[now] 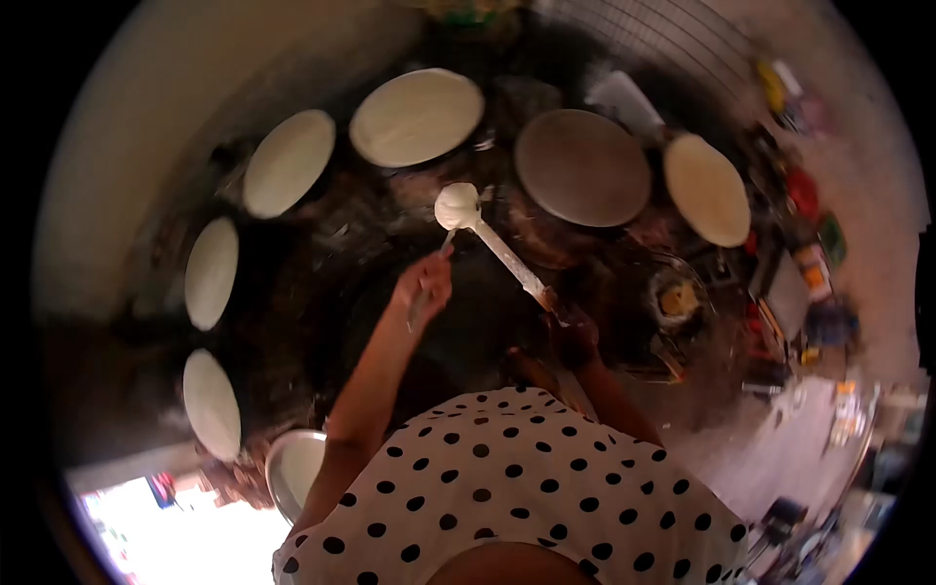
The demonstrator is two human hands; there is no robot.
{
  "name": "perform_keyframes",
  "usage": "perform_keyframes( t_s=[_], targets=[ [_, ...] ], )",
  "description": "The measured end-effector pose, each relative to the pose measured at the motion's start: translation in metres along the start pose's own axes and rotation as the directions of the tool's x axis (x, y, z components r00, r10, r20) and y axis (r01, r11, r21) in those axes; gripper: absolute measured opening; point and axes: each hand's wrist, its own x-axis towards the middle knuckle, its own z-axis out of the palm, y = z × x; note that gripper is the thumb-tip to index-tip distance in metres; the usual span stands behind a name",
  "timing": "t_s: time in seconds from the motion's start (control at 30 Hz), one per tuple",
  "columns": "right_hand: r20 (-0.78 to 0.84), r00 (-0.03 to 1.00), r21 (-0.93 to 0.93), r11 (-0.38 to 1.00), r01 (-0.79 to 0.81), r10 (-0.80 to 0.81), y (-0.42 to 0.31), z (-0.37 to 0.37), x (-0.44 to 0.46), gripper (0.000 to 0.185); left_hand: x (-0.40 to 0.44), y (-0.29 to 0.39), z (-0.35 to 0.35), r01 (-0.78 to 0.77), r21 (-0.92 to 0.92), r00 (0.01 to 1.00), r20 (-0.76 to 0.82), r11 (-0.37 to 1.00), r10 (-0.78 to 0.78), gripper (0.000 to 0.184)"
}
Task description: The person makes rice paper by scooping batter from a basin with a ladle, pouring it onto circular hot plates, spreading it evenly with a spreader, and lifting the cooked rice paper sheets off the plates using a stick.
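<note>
My left hand [424,290] is closed around the handle of a ladle, whose round head [458,206] is coated in pale batter. In my right hand [573,336], in shadow, is a long flat batter-smeared stick [509,261]; its far end meets the ladle head. Just beyond them lies a bare brown griddle [582,167]. To its left, a griddle is covered with pale batter [416,117], and a tan round sheet [707,190] sits at the right.
More pale rounds curve down the left side: one [290,163], another [212,273] and a lower one [212,404]. A metal pot [283,478] of pale liquid stands by my left forearm. A small container [678,298] is at the right.
</note>
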Motion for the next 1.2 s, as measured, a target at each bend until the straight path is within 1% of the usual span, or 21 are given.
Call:
perform_keyframes(
  t_s=[0.03,0.07,0.13,0.17,0.23,0.3,0.37,0.43,0.5,0.53,0.6,0.67,0.7,0.77,0.9,0.97,1.0,1.03,1.1,1.13,1.2],
  targets=[
    [-0.010,1.000,-0.089,0.996,0.014,-0.015,0.026,-0.015,-0.002,0.050,0.032,0.009,0.022,0.182,-0.251,0.982,-0.006,0.951,-0.189,0.037],
    [-0.019,0.999,-0.178,0.984,0.025,-0.029,0.051,-0.031,-0.004,0.050,0.054,0.000,0.052,0.216,-0.219,0.975,0.007,0.952,-0.220,0.037],
    [-0.158,0.987,0.062,0.997,0.052,-0.042,0.100,-0.064,-0.018,0.050,0.074,-0.008,0.104,0.104,0.327,0.994,-0.020,0.939,-0.103,0.036],
    [-0.157,0.988,0.068,0.997,0.021,-0.010,0.109,-0.086,-0.020,0.050,0.080,-0.017,0.127,0.133,0.338,0.991,-0.034,0.932,-0.129,0.036],
    [-0.163,0.979,-0.243,0.957,-0.157,0.119,0.113,-0.124,-0.013,0.040,0.090,-0.037,0.166,-0.093,0.861,0.993,0.114,0.500,-0.012,0.035],
    [-0.263,0.937,-0.293,0.906,-0.306,0.232,0.127,-0.137,0.005,0.038,0.130,-0.053,0.188,-0.131,0.886,0.974,0.199,0.445,-0.110,0.034],
    [-0.362,0.873,-0.234,0.875,-0.423,0.326,0.138,-0.144,0.024,0.038,0.190,-0.077,0.196,0.060,0.777,0.948,0.151,0.626,-0.278,0.029],
    [-0.418,0.807,0.044,0.896,-0.442,0.418,0.133,-0.149,0.052,0.040,0.235,-0.096,0.209,0.139,0.787,0.935,0.097,0.601,-0.342,0.027],
    [-0.340,0.811,-0.069,0.848,-0.526,0.476,0.143,-0.141,0.061,0.041,0.268,-0.110,0.210,0.225,0.788,0.916,0.029,0.573,-0.399,0.024],
    [-0.250,0.822,-0.188,0.807,-0.560,0.512,0.146,-0.135,0.062,0.041,0.282,-0.114,0.207,0.206,0.814,0.913,0.039,0.543,-0.405,0.022],
    [-0.252,0.787,-0.146,0.782,-0.606,0.563,0.147,-0.124,0.066,0.041,0.314,-0.116,0.204,0.181,0.842,0.907,0.057,0.508,-0.417,0.019],
    [-0.246,0.734,-0.085,0.740,-0.667,0.633,0.132,-0.109,0.076,0.040,0.335,-0.116,0.193,-0.028,0.957,0.921,0.137,0.287,-0.365,0.030],
    [-0.237,0.680,-0.055,0.689,-0.722,0.694,0.120,-0.102,0.090,0.040,0.336,-0.115,0.198,-0.019,0.964,0.910,0.127,0.266,-0.394,0.030],
    [-0.231,0.604,-0.027,0.616,-0.788,0.763,0.107,-0.089,0.096,0.039,0.332,-0.112,0.214,-0.192,0.980,0.946,0.199,0.054,-0.254,0.043],
    [-0.442,0.649,0.238,0.779,-0.580,0.619,0.095,-0.032,0.101,0.037,0.354,-0.089,0.216,-0.210,0.977,0.932,0.190,-0.031,-0.308,0.050],
    [-0.526,0.392,0.501,0.648,-0.574,0.755,0.077,-0.011,0.123,0.036,0.362,-0.080,0.214,-0.265,0.960,0.922,0.226,-0.089,-0.315,0.048],
    [-0.352,0.403,0.337,0.516,-0.788,0.845,0.072,-0.011,0.142,0.037,0.369,-0.076,0.209,-0.272,0.959,0.919,0.233,-0.082,-0.319,0.048],
    [-0.358,0.401,0.337,0.517,-0.787,0.843,0.076,-0.001,0.166,0.037,0.376,-0.071,0.204,-0.292,0.946,0.922,0.239,-0.141,-0.305,0.049],
    [-0.118,0.317,0.473,0.334,-0.815,0.941,0.096,0.023,0.213,0.038,0.383,-0.055,0.201,-0.318,0.926,0.923,0.253,-0.203,-0.290,0.049],
    [-0.120,0.318,0.479,0.335,-0.811,0.941,0.101,0.025,0.224,0.038,0.385,-0.043,0.200,-0.290,0.942,0.937,0.244,-0.167,-0.252,0.049],
    [-0.100,0.383,0.774,0.314,-0.550,0.918,0.104,0.027,0.230,0.041,0.372,-0.015,0.197,-0.261,0.954,0.948,0.225,-0.144,-0.227,0.048]
  ],
)
